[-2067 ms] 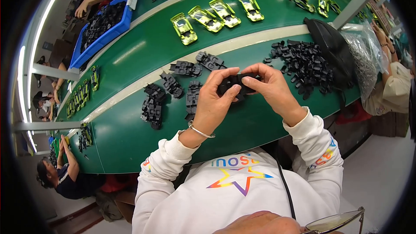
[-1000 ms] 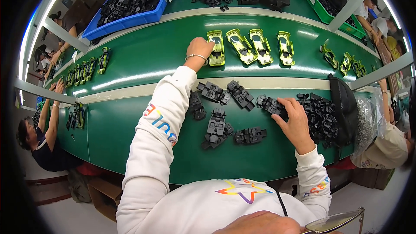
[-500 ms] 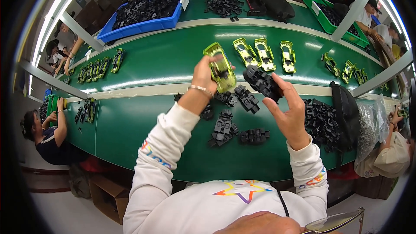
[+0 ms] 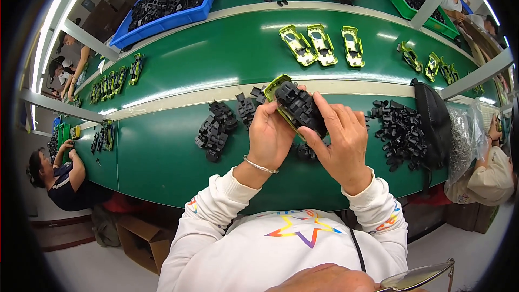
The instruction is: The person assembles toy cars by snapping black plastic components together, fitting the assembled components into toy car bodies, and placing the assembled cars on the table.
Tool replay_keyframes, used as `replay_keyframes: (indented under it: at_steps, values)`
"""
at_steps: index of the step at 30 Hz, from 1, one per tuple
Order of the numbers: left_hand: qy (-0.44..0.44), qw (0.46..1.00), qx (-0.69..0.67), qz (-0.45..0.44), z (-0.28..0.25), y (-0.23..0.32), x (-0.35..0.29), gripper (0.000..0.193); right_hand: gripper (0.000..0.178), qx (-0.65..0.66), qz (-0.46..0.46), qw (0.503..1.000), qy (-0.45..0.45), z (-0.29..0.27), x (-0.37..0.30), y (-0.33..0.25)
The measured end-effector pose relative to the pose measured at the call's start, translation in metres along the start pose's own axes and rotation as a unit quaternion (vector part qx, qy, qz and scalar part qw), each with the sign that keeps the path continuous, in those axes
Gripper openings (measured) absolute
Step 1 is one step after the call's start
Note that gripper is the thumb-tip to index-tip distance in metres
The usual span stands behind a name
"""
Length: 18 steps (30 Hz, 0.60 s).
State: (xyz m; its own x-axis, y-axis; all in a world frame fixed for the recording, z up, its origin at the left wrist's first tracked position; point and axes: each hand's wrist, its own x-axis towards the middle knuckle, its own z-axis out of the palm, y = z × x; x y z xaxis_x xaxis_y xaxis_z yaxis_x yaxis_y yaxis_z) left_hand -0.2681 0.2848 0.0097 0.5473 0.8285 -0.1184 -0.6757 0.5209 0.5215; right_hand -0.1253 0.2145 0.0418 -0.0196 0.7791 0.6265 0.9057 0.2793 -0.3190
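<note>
My left hand [image 4: 271,134] grips a yellow-green toy car body [image 4: 278,86] by its side, its inner face turned up. Over that body lies a black toy car interior [image 4: 298,106], pressed by the fingers and thumb of my right hand [image 4: 341,139]. Whether the interior sits fully inside the shell cannot be made out. More black interior pieces [image 4: 214,130] lie on the green table left of my hands, with others partly hidden behind and below them.
Three yellow-green car bodies [image 4: 323,46] rest on the green belt [image 4: 216,48] ahead. A heap of black parts [image 4: 399,135] and a black bag [image 4: 432,124] lie to the right. A blue bin [image 4: 203,8] stands far left; co-workers sit at both sides.
My left hand has come down nearer me and turned the car body over. My right hand has brought the black interior onto it. The view has shifted slightly.
</note>
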Motion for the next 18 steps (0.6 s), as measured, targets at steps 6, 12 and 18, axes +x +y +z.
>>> replay_keyframes:
  at_steps: [6, 12, 18]
  values:
    - [-0.021, 1.0, 0.017, 0.006, 0.002, 0.003, -0.003, 0.052, 0.059, -0.002, -0.011, 1.0, -0.002, 0.007, -0.002, 0.004]
    - [-0.027, 0.999, 0.012, 0.011, 0.002, 0.003, -0.001, 0.054, 0.06, 0.003, -0.002, 1.0, -0.023, 0.011, 0.003, 0.008]
    - [-0.026, 0.999, 0.034, 0.022, 0.0, -0.002, -0.001, 0.053, 0.061, 0.0, -0.015, 0.999, -0.031, 0.009, 0.005, 0.008]
